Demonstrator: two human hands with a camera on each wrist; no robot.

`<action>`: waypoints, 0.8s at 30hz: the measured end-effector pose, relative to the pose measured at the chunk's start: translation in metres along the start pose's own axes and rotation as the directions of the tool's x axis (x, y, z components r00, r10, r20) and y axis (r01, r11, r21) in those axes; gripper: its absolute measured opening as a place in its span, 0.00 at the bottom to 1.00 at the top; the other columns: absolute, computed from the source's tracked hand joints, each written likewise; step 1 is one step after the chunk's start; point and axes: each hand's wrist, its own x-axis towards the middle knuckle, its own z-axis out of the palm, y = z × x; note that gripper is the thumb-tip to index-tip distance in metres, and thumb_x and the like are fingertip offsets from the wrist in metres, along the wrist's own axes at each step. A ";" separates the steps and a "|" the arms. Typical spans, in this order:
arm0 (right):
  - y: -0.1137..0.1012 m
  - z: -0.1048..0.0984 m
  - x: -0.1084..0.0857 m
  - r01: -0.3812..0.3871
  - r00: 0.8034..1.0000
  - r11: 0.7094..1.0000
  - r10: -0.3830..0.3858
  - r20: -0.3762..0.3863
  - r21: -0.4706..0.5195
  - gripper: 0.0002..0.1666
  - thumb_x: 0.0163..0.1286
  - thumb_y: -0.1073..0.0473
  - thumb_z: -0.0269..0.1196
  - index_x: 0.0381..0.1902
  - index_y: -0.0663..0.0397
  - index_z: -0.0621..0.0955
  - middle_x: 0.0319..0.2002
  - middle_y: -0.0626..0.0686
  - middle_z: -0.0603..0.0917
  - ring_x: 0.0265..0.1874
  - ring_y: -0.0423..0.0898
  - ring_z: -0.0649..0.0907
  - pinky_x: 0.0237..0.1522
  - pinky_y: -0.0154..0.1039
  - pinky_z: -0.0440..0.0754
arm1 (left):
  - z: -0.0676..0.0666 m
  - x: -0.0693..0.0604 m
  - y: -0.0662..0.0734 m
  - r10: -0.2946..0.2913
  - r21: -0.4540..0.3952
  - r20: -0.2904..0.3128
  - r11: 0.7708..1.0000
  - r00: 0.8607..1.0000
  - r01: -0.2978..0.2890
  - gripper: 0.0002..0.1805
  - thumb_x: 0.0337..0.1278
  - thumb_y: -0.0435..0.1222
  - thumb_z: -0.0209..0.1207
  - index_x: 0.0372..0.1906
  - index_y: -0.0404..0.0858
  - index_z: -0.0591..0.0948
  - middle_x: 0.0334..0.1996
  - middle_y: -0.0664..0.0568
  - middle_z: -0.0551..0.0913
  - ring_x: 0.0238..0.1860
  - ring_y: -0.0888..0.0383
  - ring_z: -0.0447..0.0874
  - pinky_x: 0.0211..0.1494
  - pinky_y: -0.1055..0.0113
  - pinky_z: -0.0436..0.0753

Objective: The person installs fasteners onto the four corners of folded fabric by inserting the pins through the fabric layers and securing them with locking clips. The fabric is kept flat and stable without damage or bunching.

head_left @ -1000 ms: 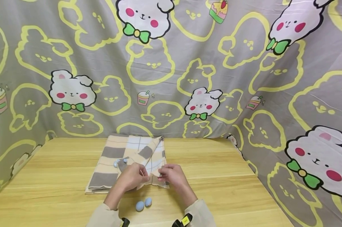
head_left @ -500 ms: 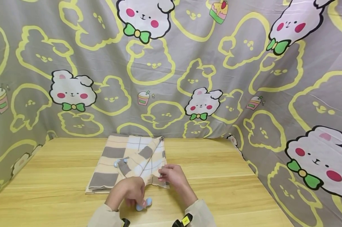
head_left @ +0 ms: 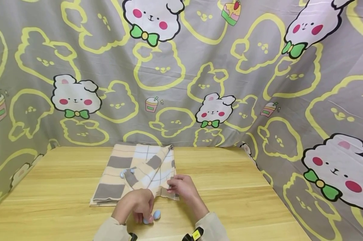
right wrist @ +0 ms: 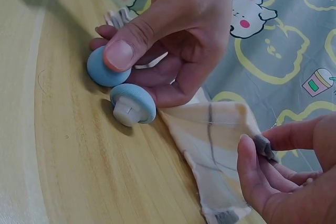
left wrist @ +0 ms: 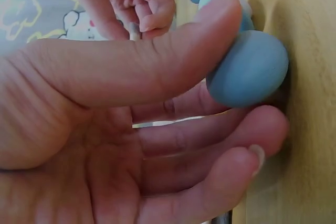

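My left hand (head_left: pixel 138 205) is down on the wood in front of the plaid cloth (head_left: pixel 110 191), thumb and fingers around a round blue piece (left wrist: pixel 250 70). Beside it lies a second blue piece (head_left: pixel 157 214), whose white underside part shows in the right wrist view (right wrist: pixel 127 110). My right hand (head_left: pixel 185 188) pinches the grey edge of the cloth (right wrist: pixel 223 129) between thumb and index finger. Two more blue pieces sit at a grey corner of the cloth, one on its left (head_left: pixel 122 173) and one on its right (head_left: pixel 132 170).
The cloth lies folded on a wooden table (head_left: pixel 229 201), one layer turned diagonally across it. A grey curtain (head_left: pixel 175 97) with yellow outlines and rabbit faces hangs behind the table and at both sides.
My left hand has left the cloth's front edge, come down toward me and taken hold of a blue piece. My right hand has stayed at the cloth edge.
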 end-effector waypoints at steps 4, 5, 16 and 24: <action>0.001 0.000 0.001 0.004 1.000 1.000 -0.004 0.006 0.006 0.08 0.66 0.69 0.62 0.39 0.73 0.79 0.26 0.50 0.82 0.23 0.40 0.83 0.30 0.32 0.85 | -0.002 -0.001 -0.001 0.000 -0.030 -0.006 1.000 1.000 0.000 0.15 0.40 0.23 0.75 0.19 0.36 0.78 0.14 0.45 0.83 0.15 0.53 0.85 0.23 0.62 0.85; 0.001 0.000 0.001 0.004 1.000 1.000 -0.004 0.008 0.006 0.08 0.66 0.69 0.62 0.39 0.72 0.79 0.26 0.50 0.82 0.23 0.40 0.84 0.30 0.32 0.85 | -0.002 -0.002 -0.002 0.002 -0.037 -0.012 0.999 1.000 -0.002 0.15 0.40 0.22 0.74 0.19 0.36 0.78 0.14 0.45 0.83 0.15 0.53 0.85 0.23 0.61 0.85; 0.001 0.001 0.001 0.001 1.000 1.000 -0.001 0.010 -0.007 0.08 0.66 0.69 0.63 0.38 0.72 0.79 0.26 0.51 0.82 0.24 0.40 0.83 0.31 0.33 0.85 | -0.011 0.000 -0.005 0.044 -0.149 -0.167 0.986 0.985 -0.069 0.13 0.40 0.17 0.68 0.22 0.34 0.77 0.17 0.44 0.81 0.17 0.51 0.83 0.23 0.61 0.84; 0.001 0.000 0.000 0.000 1.000 1.000 0.000 0.018 -0.021 0.06 0.66 0.69 0.62 0.37 0.71 0.79 0.26 0.50 0.82 0.24 0.40 0.84 0.31 0.33 0.85 | -0.011 0.007 -0.012 0.119 -0.177 -0.296 0.968 0.948 -0.177 0.06 0.48 0.23 0.61 0.27 0.37 0.80 0.14 0.46 0.78 0.14 0.57 0.76 0.19 0.67 0.77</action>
